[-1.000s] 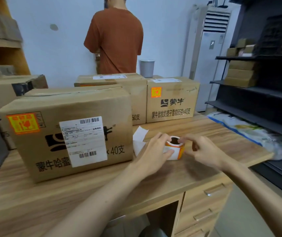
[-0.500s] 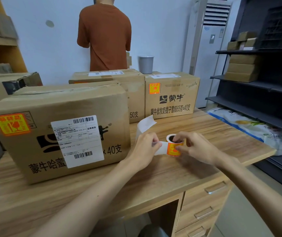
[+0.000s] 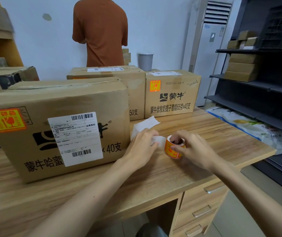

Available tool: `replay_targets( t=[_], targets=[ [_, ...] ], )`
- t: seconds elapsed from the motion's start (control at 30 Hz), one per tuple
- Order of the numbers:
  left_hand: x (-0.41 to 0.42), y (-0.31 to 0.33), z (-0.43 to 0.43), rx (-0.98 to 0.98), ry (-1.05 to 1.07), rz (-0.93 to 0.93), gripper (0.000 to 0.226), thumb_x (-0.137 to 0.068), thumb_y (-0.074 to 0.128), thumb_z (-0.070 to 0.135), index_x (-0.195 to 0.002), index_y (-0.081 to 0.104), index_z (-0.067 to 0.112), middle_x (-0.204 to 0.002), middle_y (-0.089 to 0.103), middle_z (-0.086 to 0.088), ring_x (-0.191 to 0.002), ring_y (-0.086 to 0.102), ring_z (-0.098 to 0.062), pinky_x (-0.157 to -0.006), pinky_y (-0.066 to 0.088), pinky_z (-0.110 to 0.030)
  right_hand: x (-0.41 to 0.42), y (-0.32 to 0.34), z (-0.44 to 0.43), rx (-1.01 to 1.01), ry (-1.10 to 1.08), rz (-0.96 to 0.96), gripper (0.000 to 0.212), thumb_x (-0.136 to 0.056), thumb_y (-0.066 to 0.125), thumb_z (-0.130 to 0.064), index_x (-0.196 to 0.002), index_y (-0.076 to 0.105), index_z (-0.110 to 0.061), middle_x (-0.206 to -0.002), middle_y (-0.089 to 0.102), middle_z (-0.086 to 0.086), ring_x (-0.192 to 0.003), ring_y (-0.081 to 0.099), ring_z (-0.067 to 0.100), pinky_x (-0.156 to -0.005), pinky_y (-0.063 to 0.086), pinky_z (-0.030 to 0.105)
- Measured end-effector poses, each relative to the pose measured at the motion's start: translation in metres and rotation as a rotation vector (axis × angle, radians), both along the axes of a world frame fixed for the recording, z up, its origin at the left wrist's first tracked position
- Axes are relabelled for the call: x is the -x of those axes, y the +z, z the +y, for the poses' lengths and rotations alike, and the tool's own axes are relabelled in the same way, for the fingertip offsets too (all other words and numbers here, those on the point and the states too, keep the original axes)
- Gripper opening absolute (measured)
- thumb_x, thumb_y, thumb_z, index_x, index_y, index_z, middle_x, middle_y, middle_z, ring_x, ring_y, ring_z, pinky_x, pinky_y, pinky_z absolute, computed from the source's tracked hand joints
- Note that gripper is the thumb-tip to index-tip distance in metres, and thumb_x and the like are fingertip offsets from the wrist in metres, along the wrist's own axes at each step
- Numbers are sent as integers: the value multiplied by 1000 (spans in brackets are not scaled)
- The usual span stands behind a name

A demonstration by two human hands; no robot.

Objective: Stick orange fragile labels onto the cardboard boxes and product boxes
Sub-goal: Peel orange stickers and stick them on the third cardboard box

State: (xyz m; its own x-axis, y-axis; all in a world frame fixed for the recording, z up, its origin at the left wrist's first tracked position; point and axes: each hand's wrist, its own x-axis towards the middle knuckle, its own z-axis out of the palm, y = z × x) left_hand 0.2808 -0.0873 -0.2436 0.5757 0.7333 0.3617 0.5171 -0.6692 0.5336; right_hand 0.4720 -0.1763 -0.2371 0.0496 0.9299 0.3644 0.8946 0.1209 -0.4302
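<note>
My right hand point(image 3: 190, 149) grips a small roll of orange fragile labels point(image 3: 171, 151) just above the wooden desk point(image 3: 213, 134). My left hand point(image 3: 141, 147) pinches the white backing strip point(image 3: 145, 124) that trails off the roll to the left and up. A large cardboard box point(image 3: 59, 127) stands to the left, with an orange label point(image 3: 5, 119) at its upper left corner and a white shipping label. A smaller box point(image 3: 172, 94) at the back carries an orange label point(image 3: 154, 85) too. A third box point(image 3: 116, 74) sits between them.
A person in a rust shirt point(image 3: 100, 31) stands behind the boxes, back turned. A grey cup point(image 3: 145, 61) is near the wall. Dark shelves point(image 3: 256, 86) with small cartons stand at the right, a plastic bag point(image 3: 249, 127) on the lowest shelf. Drawers point(image 3: 203, 204) are under the desk.
The roll has turned in my right hand so its orange side faces me. My left hand has drawn the white backing strip out to the left. The view came closer.
</note>
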Motion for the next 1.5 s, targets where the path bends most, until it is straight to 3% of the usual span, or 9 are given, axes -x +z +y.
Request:
replay_targets(
  t=[0.2,0.4,0.53,0.63,0.83,1.0,1.13,1.3,1.5],
  targets=[
    [-4,0,-1,-20,-148,4,49,-97,62,9,-143,53,25,-143,50,9,-78,52,-7,-86,50,-36,-3,1,0,-19,114,25,18,-89,73,-22,-93,63,-36,-98,57,-15,-85,55,1,-71,44,30],
    [-1,0,-3,-11,-212,-23,21,-96,63,10,-117,66,16,-111,54,6,-79,54,-8,-60,42,-22,-7,-1,-1,-36,191,98,20,-88,74,-19,-99,69,-35,-105,55,-9,-73,48,9,-65,35,24],
    [4,-1,-1,71,-203,-32,6,-99,60,14,-101,66,14,-100,52,-2,-79,60,-20,-46,55,-42,-7,-2,-2,-41,181,115,18,-87,76,-21,-98,69,-33,-107,54,-11,-71,47,9,-64,36,28],
    [7,0,-2,136,-199,-32,8,-101,59,15,-100,67,11,-91,51,2,-63,62,-9,-41,55,-34,0,-4,-7,-109,71,13,20,-87,74,-28,-102,60,-30,-112,47,-11,-78,50,1,-65,40,31],
    [14,9,-8,249,-218,-70,13,-102,58,13,-106,68,5,-80,54,-2,-45,56,0,-40,48,-25,24,-12,-18,-291,-68,-259,26,-88,62,-43,-84,46,-22,-90,45,-4,-64,53,23,-54,39,34],
    [16,9,-12,282,-257,-108,13,-102,60,20,-102,70,12,-71,60,-8,-48,55,-11,-43,55,-39,35,-18,-21,-330,-121,-251,27,-88,65,-48,-81,62,-22,-89,55,-12,-59,56,15,-48,32,27],
    [19,8,-12,297,-283,-112,12,-101,62,19,-99,73,15,-92,61,-14,-66,63,-32,-43,55,-49,36,-17,-23,-243,-145,-170,25,-88,64,-52,-83,65,-27,-92,57,-12,-64,55,11,-51,41,32],
    [19,10,-17,293,-329,-82,17,-101,60,15,-107,75,9,-96,54,-1,-64,59,-12,-41,51,-36,36,-12,-27,-198,-153,-56,29,-88,59,-56,-83,69,-30,-87,57,-15,-65,54,7,-56,46,35],
    [20,13,-20,234,-368,-31,19,-103,56,16,-105,75,17,-100,56,-6,-66,61,-25,-40,51,-36,33,-11,-32,-172,-127,-47,39,-86,52,-63,-86,72,-30,-87,59,-17,-63,51,4,-57,48,35]
  ],
)
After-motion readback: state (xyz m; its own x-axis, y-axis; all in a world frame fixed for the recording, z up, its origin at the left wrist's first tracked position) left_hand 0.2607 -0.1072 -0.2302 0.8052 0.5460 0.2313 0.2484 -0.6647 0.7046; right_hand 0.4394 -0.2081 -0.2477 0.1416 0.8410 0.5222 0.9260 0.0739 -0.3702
